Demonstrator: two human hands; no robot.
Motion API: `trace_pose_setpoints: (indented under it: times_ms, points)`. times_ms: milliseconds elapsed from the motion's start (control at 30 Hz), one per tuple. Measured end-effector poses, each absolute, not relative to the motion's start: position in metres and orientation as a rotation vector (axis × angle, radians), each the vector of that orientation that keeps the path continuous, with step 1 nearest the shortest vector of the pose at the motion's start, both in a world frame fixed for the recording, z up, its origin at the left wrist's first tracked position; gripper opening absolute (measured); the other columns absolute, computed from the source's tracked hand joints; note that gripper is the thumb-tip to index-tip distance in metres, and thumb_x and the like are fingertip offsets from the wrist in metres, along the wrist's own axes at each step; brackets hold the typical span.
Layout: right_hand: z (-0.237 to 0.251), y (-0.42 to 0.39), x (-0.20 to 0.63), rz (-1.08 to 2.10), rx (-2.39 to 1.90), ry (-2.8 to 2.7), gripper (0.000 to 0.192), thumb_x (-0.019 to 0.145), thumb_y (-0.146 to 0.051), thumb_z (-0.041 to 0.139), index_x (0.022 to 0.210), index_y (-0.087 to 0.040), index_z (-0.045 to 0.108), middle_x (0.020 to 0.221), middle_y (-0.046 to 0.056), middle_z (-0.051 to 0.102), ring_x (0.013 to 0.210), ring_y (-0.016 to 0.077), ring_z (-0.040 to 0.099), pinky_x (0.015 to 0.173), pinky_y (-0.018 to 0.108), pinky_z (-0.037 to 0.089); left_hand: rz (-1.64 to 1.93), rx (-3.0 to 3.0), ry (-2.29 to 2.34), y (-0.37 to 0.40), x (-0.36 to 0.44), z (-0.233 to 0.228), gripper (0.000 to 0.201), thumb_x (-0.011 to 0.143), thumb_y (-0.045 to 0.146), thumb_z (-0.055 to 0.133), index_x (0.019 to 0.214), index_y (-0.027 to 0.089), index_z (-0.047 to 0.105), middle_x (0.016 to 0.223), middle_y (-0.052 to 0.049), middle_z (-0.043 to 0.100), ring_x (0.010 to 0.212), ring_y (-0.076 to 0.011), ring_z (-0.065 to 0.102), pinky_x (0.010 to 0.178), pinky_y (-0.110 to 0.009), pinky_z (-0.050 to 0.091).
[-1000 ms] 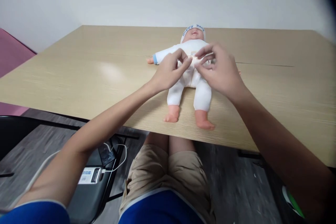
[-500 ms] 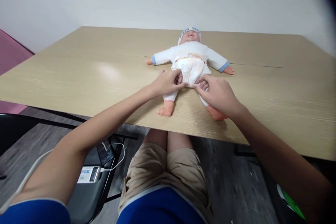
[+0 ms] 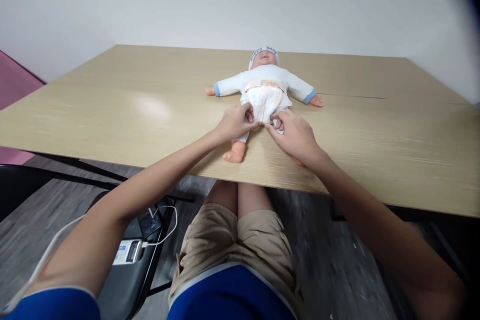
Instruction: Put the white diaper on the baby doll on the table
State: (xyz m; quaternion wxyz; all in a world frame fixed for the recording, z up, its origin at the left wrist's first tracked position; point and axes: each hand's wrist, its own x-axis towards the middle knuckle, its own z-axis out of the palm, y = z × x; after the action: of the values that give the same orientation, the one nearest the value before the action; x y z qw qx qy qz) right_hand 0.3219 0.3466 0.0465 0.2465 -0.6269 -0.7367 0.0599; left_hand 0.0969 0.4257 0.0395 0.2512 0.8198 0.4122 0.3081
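Note:
A baby doll [image 3: 262, 74] in white clothes with blue cuffs and a lettered cap lies on its back, arms spread, feet toward me. Over its belly and crotch is a white diaper [image 3: 264, 100] with an orange-edged waistband. My left hand [image 3: 239, 120] pinches the diaper's lower edge between the doll's legs, at the left. From the other side my right hand [image 3: 294, 132] pinches the same edge, its fingertips close to the left hand's. One doll foot [image 3: 235, 152] shows below my left hand; the other is mostly hidden under my right hand.
The doll lies on a wooden table [image 3: 168, 135], close to its front edge. A black chair [image 3: 120, 285] on the left holds a white power bank [image 3: 128, 252] with a cable and a dark device. A white wall stands behind the table.
My right hand has moved left, closer to my left hand, and now covers most of one doll foot. Both hands keep their pinch at the diaper. The view has shifted slightly.

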Motion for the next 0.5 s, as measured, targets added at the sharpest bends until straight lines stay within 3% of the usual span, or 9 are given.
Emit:
trace_pose_setpoints:
  times_ms: [233, 400, 500]
  points:
    - [0.038, 0.343, 0.316, 0.159, -1.699, -1.968, 0.035, 0.106, -0.043, 0.066, 0.129, -0.020, 0.077, 0.130, 0.017, 0.072, 0.123, 0.0377, 0.068, 0.105, 0.052, 0.055, 0.876, 2.207, 1.083, 0.428, 0.099, 0.037, 0.028, 0.094, 0.041, 0.083, 0.087, 0.022, 0.063, 0.081, 0.000, 0.071, 0.078, -0.0217, 0.063, 0.078, -0.037, 0.043]
    - [0.032, 0.342, 0.315, 0.141, -1.629, -1.949, 0.036, 0.104, -0.043, 0.064, 0.129, -0.020, 0.076, 0.141, 0.020, 0.068, 0.129, 0.0395, 0.065, 0.118, 0.056, 0.054, 0.921, 2.298, 1.066, 0.422, 0.096, 0.038, 0.021, 0.098, 0.038, 0.078, 0.092, 0.022, 0.065, 0.087, -0.002, 0.072, 0.089, -0.0251, 0.062, 0.087, -0.040, 0.046]
    - [0.030, 0.343, 0.315, 0.128, -1.613, -1.944, 0.036, 0.103, -0.042, 0.064, 0.130, -0.021, 0.074, 0.143, 0.020, 0.068, 0.131, 0.0400, 0.064, 0.120, 0.057, 0.053, 0.973, 2.357, 1.048, 0.420, 0.094, 0.038, 0.018, 0.098, 0.037, 0.077, 0.095, 0.022, 0.067, 0.102, -0.007, 0.073, 0.103, -0.0292, 0.066, 0.099, -0.044, 0.050]
